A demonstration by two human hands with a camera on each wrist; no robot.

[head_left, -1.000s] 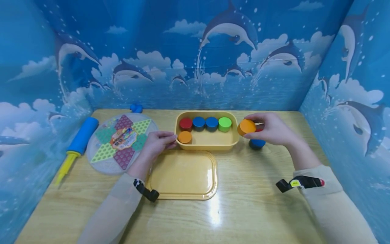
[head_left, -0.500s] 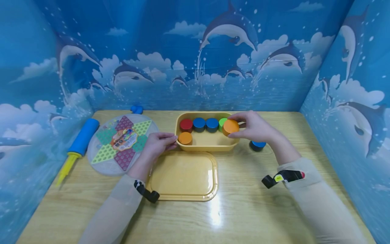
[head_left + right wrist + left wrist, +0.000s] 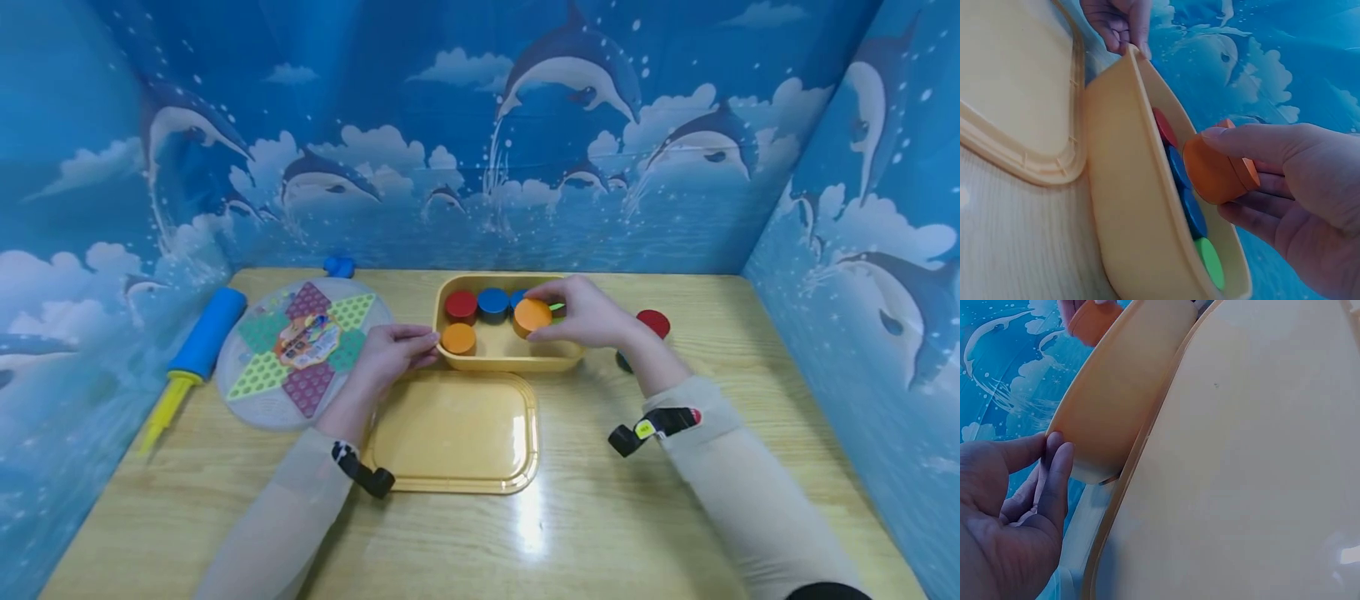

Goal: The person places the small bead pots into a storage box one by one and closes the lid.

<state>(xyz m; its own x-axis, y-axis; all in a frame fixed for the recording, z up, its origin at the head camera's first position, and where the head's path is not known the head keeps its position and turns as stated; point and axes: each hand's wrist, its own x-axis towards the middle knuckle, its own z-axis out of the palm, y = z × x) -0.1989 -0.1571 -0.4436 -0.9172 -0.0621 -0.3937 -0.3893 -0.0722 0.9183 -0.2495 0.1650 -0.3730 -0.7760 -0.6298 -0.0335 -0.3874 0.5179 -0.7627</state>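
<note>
My right hand [image 3: 588, 315] grips an orange round block [image 3: 532, 318] above the yellow plastic box [image 3: 510, 364], thumb on one side and fingers on the other. At the box's left end my left hand [image 3: 393, 354] pinches the rim, as the left wrist view shows. Inside stand a red block [image 3: 461, 305], a blue block [image 3: 492, 304] with a second blue one partly hidden, and another orange block [image 3: 458, 339] at the front left. A green block [image 3: 1211, 262] shows best in the right wrist view. In front of the box lies its yellow lid [image 3: 457, 429].
Right of the box are a red block [image 3: 653, 323] and a dark block [image 3: 624, 362], partly behind my right forearm. To the left lie a round star-patterned game board [image 3: 303, 333], a blue and yellow pump [image 3: 202, 337] and a small blue object [image 3: 339, 267].
My right hand has carried the orange block leftward, from beside the box's right end to over its middle. My left hand has stayed at the rim.
</note>
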